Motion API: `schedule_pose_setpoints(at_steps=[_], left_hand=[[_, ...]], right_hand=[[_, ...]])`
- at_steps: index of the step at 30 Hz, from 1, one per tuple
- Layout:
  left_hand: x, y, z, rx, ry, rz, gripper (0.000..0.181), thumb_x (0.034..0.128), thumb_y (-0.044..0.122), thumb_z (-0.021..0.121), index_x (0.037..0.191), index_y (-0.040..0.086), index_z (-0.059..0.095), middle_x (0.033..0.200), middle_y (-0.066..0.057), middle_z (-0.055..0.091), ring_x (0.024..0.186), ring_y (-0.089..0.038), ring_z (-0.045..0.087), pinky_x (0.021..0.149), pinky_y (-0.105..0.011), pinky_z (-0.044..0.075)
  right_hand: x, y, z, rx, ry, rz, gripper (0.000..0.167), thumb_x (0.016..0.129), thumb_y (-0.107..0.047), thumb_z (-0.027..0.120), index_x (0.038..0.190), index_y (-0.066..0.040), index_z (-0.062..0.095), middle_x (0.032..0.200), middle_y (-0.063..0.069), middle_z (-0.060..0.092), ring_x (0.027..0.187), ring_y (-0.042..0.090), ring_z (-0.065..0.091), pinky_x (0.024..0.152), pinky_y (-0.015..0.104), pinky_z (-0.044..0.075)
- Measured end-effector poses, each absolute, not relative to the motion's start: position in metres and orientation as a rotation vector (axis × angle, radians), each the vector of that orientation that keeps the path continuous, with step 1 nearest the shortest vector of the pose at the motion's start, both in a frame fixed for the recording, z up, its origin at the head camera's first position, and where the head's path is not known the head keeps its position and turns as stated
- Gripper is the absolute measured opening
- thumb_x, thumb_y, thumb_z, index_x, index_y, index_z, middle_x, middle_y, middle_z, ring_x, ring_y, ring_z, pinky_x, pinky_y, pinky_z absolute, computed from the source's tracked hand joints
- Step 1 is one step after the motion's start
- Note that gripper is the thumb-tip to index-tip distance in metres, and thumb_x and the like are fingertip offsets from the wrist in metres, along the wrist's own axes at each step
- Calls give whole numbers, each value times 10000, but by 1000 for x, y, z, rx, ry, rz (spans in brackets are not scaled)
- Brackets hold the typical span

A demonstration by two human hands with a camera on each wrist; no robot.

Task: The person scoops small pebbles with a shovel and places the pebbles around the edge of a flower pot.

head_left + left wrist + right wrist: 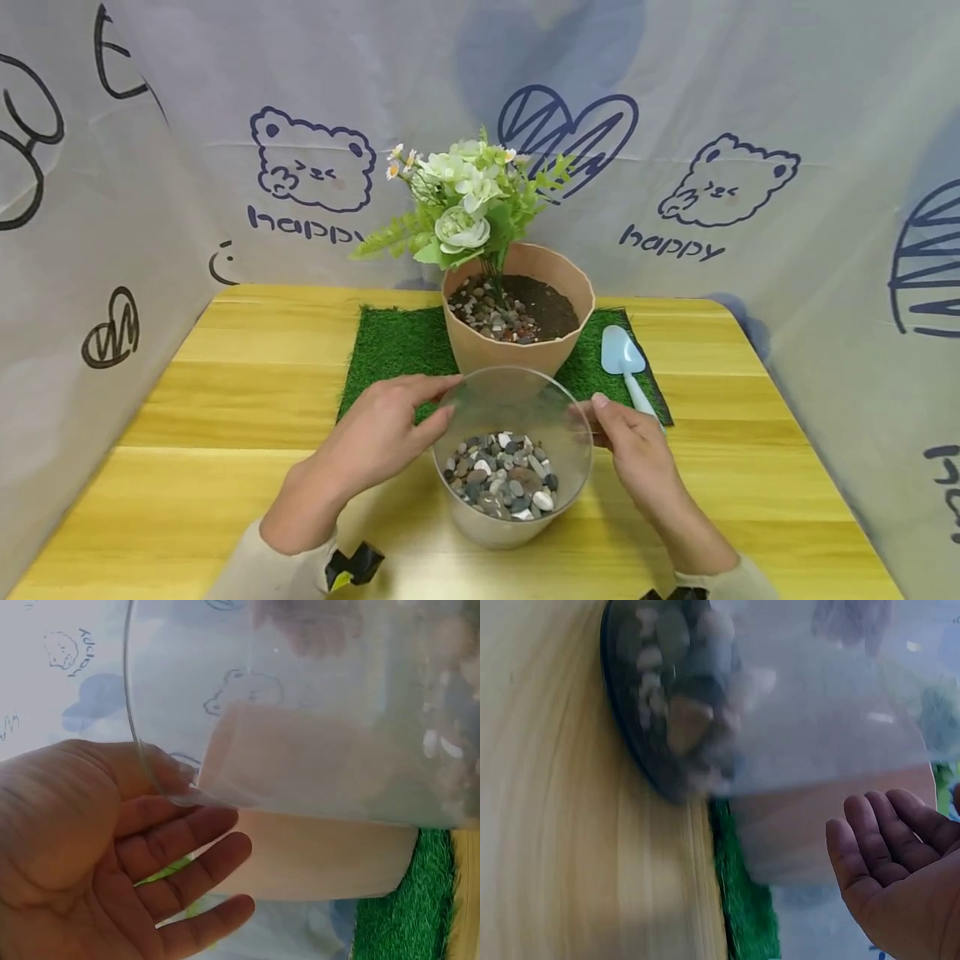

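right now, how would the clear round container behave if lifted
The clear round container is probably bottom-heavy, since its grey, white and brown pebbles sit low. Its smooth, glossy wall might slip in a grip. If tilted, the loose pebbles would likely slide to one side.

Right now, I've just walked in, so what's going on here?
A person's left hand touches a clear tub of pebbles, and the right hand is close beside it. Behind stands a pot of flowers, its dark soil partly covered with pebbles. A blue trowel lies to the right.
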State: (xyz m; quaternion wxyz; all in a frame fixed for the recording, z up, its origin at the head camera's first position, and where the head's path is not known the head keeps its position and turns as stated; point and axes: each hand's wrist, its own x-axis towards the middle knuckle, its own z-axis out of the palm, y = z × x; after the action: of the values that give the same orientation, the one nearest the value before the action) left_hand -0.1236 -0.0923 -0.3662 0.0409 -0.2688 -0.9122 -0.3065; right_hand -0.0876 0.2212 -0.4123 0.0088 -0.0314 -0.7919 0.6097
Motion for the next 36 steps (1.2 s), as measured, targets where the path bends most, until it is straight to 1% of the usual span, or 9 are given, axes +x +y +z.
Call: schedule_pose_setpoints(at_steps=[2,5,8,11,14,17,23,29,36], left_hand=[[-123,-92,-366,-796,-2824,-972,408,1032,255,672,1432,175,668,1309,-18,744,562,-43,491,567,-262,474],[-121,-91,-367,-756,-2860,-1025,420,1052,262,637,1464,180,632,1321,-12,734,741,-64,643,694,-295,556],[-119,-89,-370,-719,-2873,-1061,432,1070,253,599,1496,184,596,1352,-10,714,985,-107,677,832,-345,572],[-117,-89,-371,-689,-2883,-1087,455,1077,244,580,1530,200,563,1375,-9,695,843,-107,640,753,-323,562],[-116,-88,-372,-671,-2885,-1112,468,1078,240,575,1545,212,549,1360,-4,694,690,-96,543,632,-286,501],[-116,-88,-373,-657,-2882,-1132,469,1075,236,579,1543,218,552,1333,-5,698,650,-85,517,594,-271,479],[-118,-88,-375,-655,-2889,-1156,469,1080,242,569,1548,243,545,1306,-5,691,524,-65,443,512,-281,444],[-119,-89,-376,-655,-2884,-1150,463,1082,253,564,1545,252,547,1304,-4,686,524,-59,440,516,-279,442],[-119,-89,-375,-662,-2880,-1150,461,1080,262,561,1540,243,554,1281,-5,686,545,-59,452,532,-277,449]], right_hand=[[-91,228,-415,-107,-2482,1851,441,1138,-290,481,1217,70,725,1171,238,754,952,110,753,898,304,620],[-98,240,-418,-134,-2500,1791,392,1128,-240,514,1231,84,709,1183,271,737,973,82,740,875,284,624],[-106,252,-421,-182,-2544,1723,390,1120,-258,535,1257,66,703,1201,275,728,1001,113,737,868,277,623],[-112,262,-423,-218,-2612,1604,397,1106,-299,566,1267,34,711,1177,242,739,1010,208,738,861,308,627],[-117,270,-425,-235,-2701,1375,386,1089,-336,589,1256,-19,732,1118,175,761,952,239,710,830,329,595],[-121,277,-428,-246,-2757,1135,343,1073,-331,604,1211,-54,753,1037,122,765,877,220,661,769,335,515],[-129,293,-438,-266,-2777,884,241,1060,-234,583,1076,-47,732,897,110,720,726,231,601,669,356,463],[-135,303,-448,-290,-2848,794,234,1049,-234,555,1040,-52,701,888,114,713,708,248,591,644,364,460],[-139,304,-455,-349,-2954,697,293,1034,-308,608,1057,-25,681,899,144,705,700,266,601,571,369,443]])
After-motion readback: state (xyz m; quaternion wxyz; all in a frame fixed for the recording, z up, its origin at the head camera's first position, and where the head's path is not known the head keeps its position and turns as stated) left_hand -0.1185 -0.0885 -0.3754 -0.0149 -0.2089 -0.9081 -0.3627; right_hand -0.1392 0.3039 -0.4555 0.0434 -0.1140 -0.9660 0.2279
